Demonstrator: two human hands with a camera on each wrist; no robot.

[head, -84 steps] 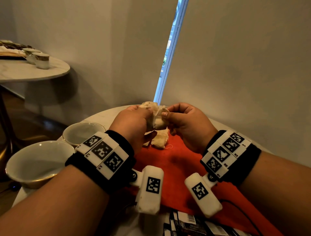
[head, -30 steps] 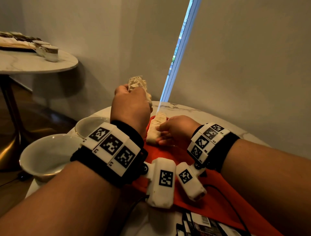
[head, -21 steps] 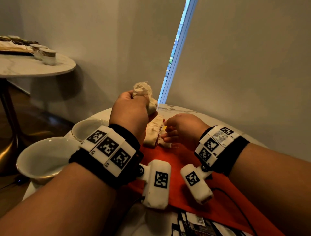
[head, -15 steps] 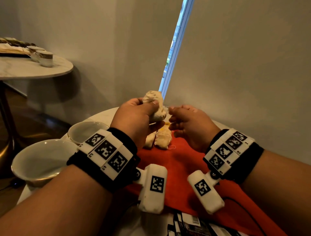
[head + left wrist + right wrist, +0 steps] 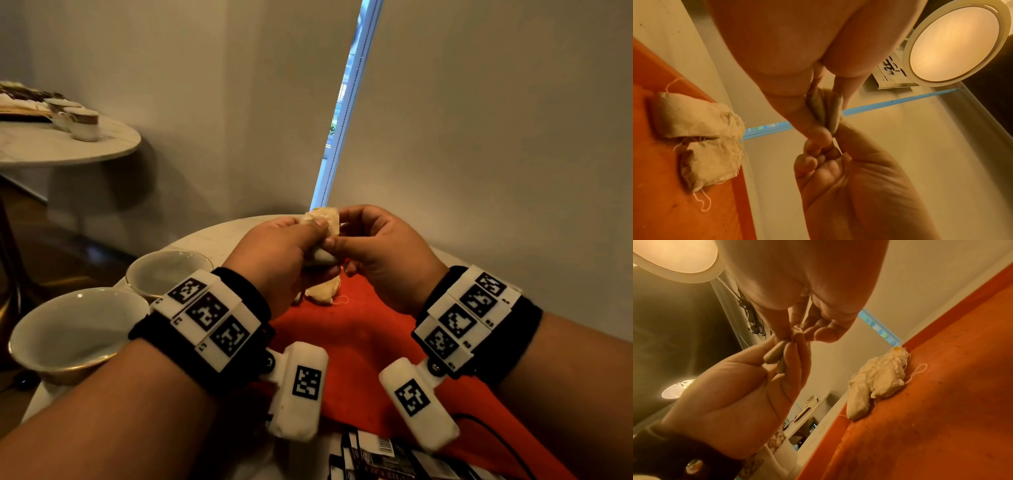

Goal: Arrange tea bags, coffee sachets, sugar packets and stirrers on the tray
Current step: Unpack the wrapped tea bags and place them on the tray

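Note:
My left hand point(image 5: 313, 236) grips a small bunch of pale tea bags point(image 5: 323, 221) in the air above the far end of the orange tray point(image 5: 359, 342). My right hand point(image 5: 337, 241) meets it and pinches the end of one tea bag point(image 5: 796, 332) in that bunch point(image 5: 825, 110). Two or three crumpled tea bags point(image 5: 323, 293) with loose strings lie side by side on the tray's far edge, below the hands; they also show in the wrist views point(image 5: 694, 120) point(image 5: 877, 382).
Two white cups point(image 5: 68, 332) point(image 5: 168, 270) stand on the round table left of the tray. Dark printed sachets point(image 5: 376, 455) lie at the tray's near edge. A second round table point(image 5: 51, 147) with cups stands far left. Walls close in behind.
My right hand laid a tea bag on the tray beside the others, then rose back to the bunch. My left hand came down from its raised position and now meets it.

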